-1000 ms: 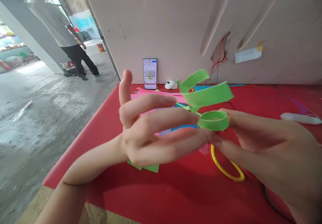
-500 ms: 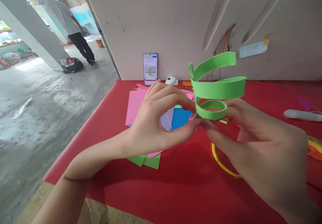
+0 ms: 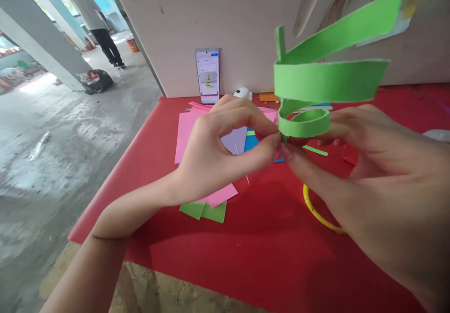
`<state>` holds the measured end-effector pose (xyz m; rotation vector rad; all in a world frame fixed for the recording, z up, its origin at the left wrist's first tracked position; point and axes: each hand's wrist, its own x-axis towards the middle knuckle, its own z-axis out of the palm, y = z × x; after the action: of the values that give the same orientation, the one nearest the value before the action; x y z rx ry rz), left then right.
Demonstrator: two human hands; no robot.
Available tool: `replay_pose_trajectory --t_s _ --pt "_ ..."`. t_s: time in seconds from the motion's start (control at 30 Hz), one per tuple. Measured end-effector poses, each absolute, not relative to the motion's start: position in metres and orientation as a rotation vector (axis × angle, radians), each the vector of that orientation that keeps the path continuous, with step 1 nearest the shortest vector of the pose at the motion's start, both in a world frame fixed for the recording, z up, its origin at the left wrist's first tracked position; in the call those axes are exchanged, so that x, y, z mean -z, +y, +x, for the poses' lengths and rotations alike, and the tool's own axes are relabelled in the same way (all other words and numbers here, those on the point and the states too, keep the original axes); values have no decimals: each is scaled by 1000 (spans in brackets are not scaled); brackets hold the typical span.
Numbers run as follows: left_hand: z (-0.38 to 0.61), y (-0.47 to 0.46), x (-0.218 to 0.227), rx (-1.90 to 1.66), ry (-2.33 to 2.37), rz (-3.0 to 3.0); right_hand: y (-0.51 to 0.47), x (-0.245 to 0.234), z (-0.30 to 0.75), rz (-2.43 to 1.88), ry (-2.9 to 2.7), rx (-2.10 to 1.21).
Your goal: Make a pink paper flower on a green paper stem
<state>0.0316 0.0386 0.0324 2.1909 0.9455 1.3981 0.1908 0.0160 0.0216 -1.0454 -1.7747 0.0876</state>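
A green paper strip [image 3: 326, 81], bent into a stack of loops, stands upright in front of me. Its smallest loop is at the bottom, and the wider loops open out to the right above it. My left hand [image 3: 225, 146] pinches the lower left end of the strip between thumb and forefinger. From the right, my right hand [image 3: 369, 167] grips the same bottom end, its thumb close to the left thumb and its fingers behind the small loop. Part of the right fingers is hidden behind the strip.
The red table [image 3: 225, 257] holds pink paper [image 3: 185, 132], green paper pieces [image 3: 214, 212] and a yellow ring [image 3: 318, 214]. A phone [image 3: 209, 78] leans on the back panel beside a white object [image 3: 243, 93]. Far left, a person [image 3: 103, 36] stands near a black bag [image 3: 96, 81].
The green strip appears larger and higher, its upper loops reaching further right. Both hands keep their pinch at its bottom. The view has shifted slightly.
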Motion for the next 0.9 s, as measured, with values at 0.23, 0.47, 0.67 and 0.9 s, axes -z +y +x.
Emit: replay_pose_trajectory --t_s 0.23,0.47,0.67,0.9 --pt "32 46 -22 -1466 867 2189 8 -25 193 -1141 -1833 -86" --pt "36 49 -15 -1493 827 2036 15 -18 190 -1124 -1812 -10" --pt "36 53 -14 -1547 788 2099 20 -18 194 -1152 -1817 90" --pt "37 55 -15 -1489 920 2122 24 -14 188 -1080 -1810 136"
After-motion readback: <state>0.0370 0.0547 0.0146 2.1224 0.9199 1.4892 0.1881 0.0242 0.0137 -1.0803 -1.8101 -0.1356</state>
